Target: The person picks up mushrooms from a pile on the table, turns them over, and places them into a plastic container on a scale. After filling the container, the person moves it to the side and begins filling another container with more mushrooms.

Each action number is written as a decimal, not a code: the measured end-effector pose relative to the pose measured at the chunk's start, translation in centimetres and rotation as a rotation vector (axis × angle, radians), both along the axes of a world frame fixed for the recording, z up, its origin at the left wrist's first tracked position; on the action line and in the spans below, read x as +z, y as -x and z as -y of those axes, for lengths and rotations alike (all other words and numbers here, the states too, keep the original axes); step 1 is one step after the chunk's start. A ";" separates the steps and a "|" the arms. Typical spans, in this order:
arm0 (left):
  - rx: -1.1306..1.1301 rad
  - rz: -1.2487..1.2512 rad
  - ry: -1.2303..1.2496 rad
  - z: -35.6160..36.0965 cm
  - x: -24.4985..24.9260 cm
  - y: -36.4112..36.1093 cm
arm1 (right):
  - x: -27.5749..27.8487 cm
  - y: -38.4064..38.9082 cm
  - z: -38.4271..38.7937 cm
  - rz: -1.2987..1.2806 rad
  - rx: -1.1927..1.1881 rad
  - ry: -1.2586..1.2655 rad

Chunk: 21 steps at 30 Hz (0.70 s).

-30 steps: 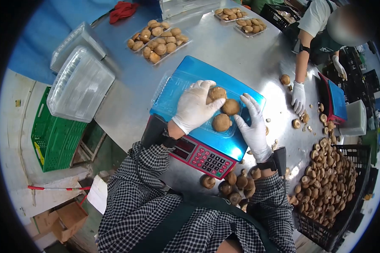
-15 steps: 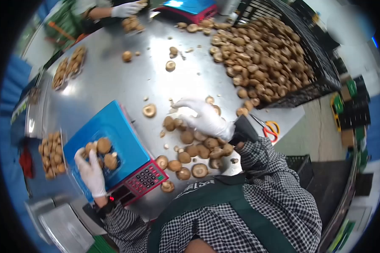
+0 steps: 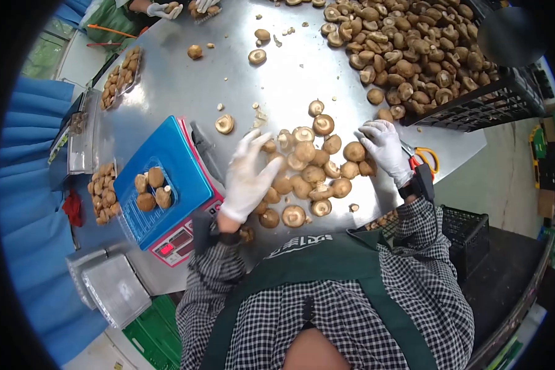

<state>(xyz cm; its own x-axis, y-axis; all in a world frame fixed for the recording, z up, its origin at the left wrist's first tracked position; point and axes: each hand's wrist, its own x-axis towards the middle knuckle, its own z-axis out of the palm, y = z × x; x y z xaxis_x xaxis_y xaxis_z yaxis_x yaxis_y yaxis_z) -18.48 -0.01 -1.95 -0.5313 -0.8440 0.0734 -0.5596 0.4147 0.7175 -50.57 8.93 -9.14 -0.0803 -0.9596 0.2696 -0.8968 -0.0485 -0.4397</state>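
Note:
A loose pile of brown mushrooms (image 3: 308,172) lies on the steel table in front of me. My left hand (image 3: 248,176), in a white glove, lies flat and open over the pile's left side. My right hand (image 3: 384,146), also gloved, rests with curled fingers on a mushroom (image 3: 354,151) at the pile's right edge; whether it grips it is unclear. To the left stands a blue-topped scale (image 3: 164,185) with a clear tray (image 3: 143,197) holding several mushrooms.
A black crate (image 3: 468,105) heaped with mushrooms stands at the upper right. Orange-handled scissors (image 3: 424,157) lie by my right wrist. Filled trays (image 3: 103,191) and empty clear trays (image 3: 114,287) sit at the left. Another person's gloved hands (image 3: 166,8) work at the far top.
My left hand left the tray on the scale and came over the mushroom pile. My right hand shifted to the pile's right edge. The view has turned.

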 end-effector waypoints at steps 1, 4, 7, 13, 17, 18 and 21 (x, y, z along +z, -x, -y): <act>0.003 0.011 -0.003 0.2 -1.9 0.7 | 0.0 -0.3 -0.5 0.022 -0.014 -0.003; 0.010 0.166 0.159 0.9 -5.8 2.7 | 0.3 0.7 -2.0 0.288 -0.103 0.040; 0.002 0.402 0.316 1.4 -7.5 3.9 | 1.0 2.8 -3.7 0.586 -0.240 0.100; -0.109 0.368 0.282 -0.4 -6.8 4.2 | 2.0 2.0 -2.8 0.219 -0.214 -0.021; -0.143 0.395 0.266 -1.9 -4.9 3.6 | 1.0 1.7 -1.4 0.014 -0.184 -0.140; -0.171 0.418 0.263 -2.2 -4.4 3.4 | 0.5 1.9 -1.2 -0.005 -0.162 -0.194; -0.123 0.396 0.223 -2.5 -3.8 3.3 | -0.4 2.2 -2.1 0.144 -0.147 -0.132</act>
